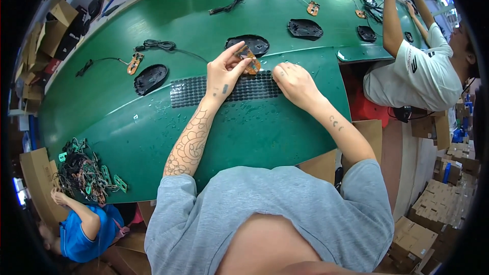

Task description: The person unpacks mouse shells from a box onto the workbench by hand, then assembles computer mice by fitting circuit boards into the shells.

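My left hand [223, 75] pinches an orange-brown circuit board [253, 66] between thumb and fingers, raised over the green table. A black cable runs from the left toward that hand. Beneath it lies a sheet of small round black pads [189, 91] in rows. My right hand [296, 83] is at the sheet's right end, its fingers curled together and pointing down; what they hold, if anything, is hidden. Just beyond the board is a black mouse shell [259, 44], partly covered by my left hand.
More black mouse shells [151, 79] and cabled circuit boards [313, 8] lie along the green table [168, 142]. A tangled heap of cables and green boards [84, 170] sits at the near left corner. One person [415, 74] works at right, another [91, 229] at lower left. Cardboard boxes [438, 203] stand at right.
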A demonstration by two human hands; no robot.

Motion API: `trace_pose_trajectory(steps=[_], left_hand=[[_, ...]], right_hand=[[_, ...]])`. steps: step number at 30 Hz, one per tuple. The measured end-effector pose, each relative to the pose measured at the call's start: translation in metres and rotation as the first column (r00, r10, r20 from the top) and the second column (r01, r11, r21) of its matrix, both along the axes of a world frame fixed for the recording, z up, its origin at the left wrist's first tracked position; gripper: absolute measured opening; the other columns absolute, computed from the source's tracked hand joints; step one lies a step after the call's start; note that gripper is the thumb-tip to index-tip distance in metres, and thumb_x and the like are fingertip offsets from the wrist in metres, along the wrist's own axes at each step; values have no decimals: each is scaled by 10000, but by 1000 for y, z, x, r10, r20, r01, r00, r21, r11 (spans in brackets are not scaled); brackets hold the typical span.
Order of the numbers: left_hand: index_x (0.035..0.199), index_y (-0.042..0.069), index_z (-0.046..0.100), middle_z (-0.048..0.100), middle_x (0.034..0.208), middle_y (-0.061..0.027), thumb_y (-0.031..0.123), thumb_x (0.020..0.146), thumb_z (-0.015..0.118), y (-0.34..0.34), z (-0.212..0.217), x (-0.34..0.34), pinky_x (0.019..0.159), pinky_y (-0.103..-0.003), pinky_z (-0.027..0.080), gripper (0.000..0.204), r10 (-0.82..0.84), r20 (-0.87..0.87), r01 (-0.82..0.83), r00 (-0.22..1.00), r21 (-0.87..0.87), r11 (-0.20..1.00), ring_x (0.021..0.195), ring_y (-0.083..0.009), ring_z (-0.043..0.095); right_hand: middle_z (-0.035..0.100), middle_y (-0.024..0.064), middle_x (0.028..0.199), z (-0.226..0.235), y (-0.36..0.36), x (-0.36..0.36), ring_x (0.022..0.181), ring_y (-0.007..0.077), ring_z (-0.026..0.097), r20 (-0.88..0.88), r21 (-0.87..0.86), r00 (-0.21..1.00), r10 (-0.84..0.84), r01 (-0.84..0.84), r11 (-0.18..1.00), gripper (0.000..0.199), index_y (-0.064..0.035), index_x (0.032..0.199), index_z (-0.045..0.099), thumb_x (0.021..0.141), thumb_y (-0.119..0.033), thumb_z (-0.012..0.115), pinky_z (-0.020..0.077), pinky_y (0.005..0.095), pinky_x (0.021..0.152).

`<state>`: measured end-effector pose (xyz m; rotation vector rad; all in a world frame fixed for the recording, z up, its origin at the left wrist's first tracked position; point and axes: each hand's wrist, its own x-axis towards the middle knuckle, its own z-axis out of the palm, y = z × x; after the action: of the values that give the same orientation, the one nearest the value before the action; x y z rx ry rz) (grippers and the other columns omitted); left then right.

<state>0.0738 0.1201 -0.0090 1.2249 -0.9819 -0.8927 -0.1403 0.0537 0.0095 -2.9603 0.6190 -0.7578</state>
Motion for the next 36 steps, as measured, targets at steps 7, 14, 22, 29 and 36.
trace_pose_trajectory(steps=[7,14,22,29,36], left_hand=[[1309,35,671,724,847,-39,27,901,728,1,-5,9,597,-174,465,413,-79,126,80,989,-4,997,648,-51,559],[1305,64,682,720,861,-27,20,908,699,6,3,7,598,-191,453,401,-131,181,136,975,-15,991,647,-59,535],[1295,93,696,732,874,-19,7,881,705,9,2,12,600,-204,461,422,-142,267,156,953,-31,987,649,-73,549],[1309,87,689,719,896,-6,15,894,700,14,5,15,634,-194,463,422,-172,312,179,935,5,984,690,-62,559],[1296,138,704,741,886,-19,19,859,727,15,-3,17,599,-223,467,454,-138,341,162,930,-43,986,636,-90,550]], right_hand=[[629,83,924,-9,5,6,779,227,616,146,222,987,-67,33,975,137,-65,922,485,905,-66,620,511,322,736],[646,82,997,-24,8,46,845,152,620,539,833,692,-480,-357,422,244,-88,911,427,919,14,649,522,279,791],[644,83,991,-24,12,54,849,138,615,567,814,576,-590,-503,291,292,-97,898,393,922,23,659,533,264,809],[644,77,990,-30,17,55,862,133,614,551,832,607,-573,-454,319,309,-101,887,389,912,28,669,533,259,804],[653,74,1016,-32,20,58,892,141,608,549,834,622,-558,-450,319,311,-114,897,393,914,19,674,523,276,850]])
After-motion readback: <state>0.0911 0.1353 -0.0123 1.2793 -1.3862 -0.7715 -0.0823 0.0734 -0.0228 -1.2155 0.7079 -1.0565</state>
